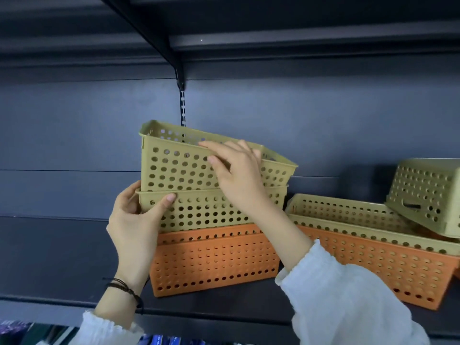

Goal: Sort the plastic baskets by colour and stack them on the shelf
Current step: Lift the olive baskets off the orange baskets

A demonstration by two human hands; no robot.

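On the dark shelf stands a stack: an orange perforated basket at the bottom, an olive-green basket nested in it, and a second olive-green basket tilted on top, its left end raised. My left hand grips the left end of the lower green basket, thumb on its front. My right hand holds the front rim of the tilted top basket. To the right sits another orange basket with a green basket nested inside.
A smaller olive-green basket lies tipped on the right-hand stack at the frame edge. A black bracket and slotted upright carry an upper shelf close overhead. Dark back panel behind. Coloured items show below the shelf edge.
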